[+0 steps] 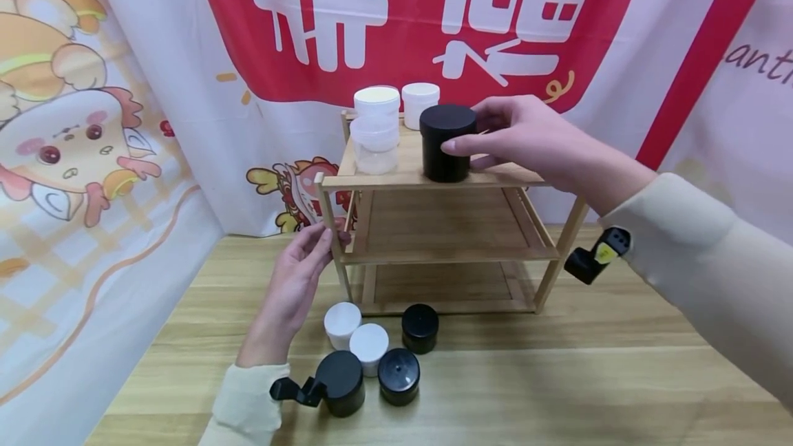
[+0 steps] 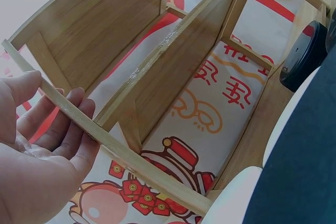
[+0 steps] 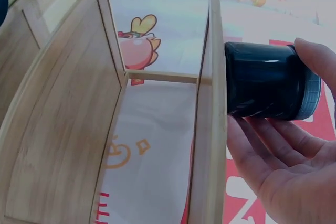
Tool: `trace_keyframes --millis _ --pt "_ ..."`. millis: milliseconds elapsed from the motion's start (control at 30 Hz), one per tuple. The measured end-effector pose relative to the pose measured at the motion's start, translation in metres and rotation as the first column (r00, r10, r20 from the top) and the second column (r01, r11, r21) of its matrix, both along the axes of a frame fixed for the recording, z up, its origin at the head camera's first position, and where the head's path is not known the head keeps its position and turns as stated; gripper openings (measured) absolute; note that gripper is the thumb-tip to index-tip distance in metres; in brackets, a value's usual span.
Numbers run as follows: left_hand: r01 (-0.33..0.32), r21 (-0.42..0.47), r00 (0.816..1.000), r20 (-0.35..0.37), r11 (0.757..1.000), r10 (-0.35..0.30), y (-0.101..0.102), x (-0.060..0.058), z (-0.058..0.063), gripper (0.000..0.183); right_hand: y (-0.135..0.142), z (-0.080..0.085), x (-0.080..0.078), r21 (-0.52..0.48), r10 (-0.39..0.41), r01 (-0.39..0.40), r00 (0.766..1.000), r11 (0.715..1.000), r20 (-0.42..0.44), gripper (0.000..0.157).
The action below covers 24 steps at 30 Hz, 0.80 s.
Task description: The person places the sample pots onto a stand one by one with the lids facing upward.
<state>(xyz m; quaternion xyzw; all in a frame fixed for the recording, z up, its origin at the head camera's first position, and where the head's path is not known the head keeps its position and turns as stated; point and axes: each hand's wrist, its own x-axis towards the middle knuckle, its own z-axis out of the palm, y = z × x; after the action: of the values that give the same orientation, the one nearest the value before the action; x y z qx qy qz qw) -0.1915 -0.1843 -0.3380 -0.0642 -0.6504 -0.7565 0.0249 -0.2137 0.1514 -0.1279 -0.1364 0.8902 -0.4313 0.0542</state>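
My right hand (image 1: 523,136) holds a black lidded jar (image 1: 447,146) between thumb and fingers, upright at the front edge of the top tier of a three-tier wooden rack (image 1: 446,255). In the right wrist view the jar's base (image 3: 236,80) is right at the top board. My left hand (image 1: 296,277) grips the rack's left front post (image 2: 126,158), thumb on one side and fingers on the other. Left of the black jar, a translucent jar (image 1: 376,150) stands in front of a white-lidded jar (image 1: 377,97). Another white jar (image 1: 421,107) stands behind.
Below the rack's front, two white jars (image 1: 343,324) (image 1: 369,344) and three black jars (image 1: 420,325) (image 1: 399,374) (image 1: 341,380) stand grouped on the wooden table (image 1: 557,377). A printed curtain (image 1: 167,88) hangs behind and to the left. Each wrist carries a small black camera mount.
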Motion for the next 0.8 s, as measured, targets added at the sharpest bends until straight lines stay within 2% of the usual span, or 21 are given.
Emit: trace_keyframes --millis 200,367,533,800 --pt "-0.002 -0.001 1.0 0.001 1.0 0.002 0.0 0.0 -0.001 0.039 -0.015 0.001 -0.014 -0.057 -0.03 0.033 0.998 0.998 0.047 0.076" --pt "-0.001 -0.004 1.0 -0.004 1.0 0.001 0.0 0.001 0.001 0.05 -0.024 0.003 -0.025 -0.057 -0.074 0.079 0.994 0.995 0.08 0.082" --pt "0.006 -0.008 1.0 -0.009 1.0 -0.006 0.0 0.001 0.0 0.049 -0.033 0.003 -0.033 -0.068 -0.125 0.132 0.987 0.989 0.099 0.084" --pt "0.014 -0.004 1.0 -0.018 1.0 -0.014 0.0 0.001 0.0 0.05 -0.045 0.002 -0.042 -0.174 -0.226 0.258 0.957 0.95 0.184 0.082"
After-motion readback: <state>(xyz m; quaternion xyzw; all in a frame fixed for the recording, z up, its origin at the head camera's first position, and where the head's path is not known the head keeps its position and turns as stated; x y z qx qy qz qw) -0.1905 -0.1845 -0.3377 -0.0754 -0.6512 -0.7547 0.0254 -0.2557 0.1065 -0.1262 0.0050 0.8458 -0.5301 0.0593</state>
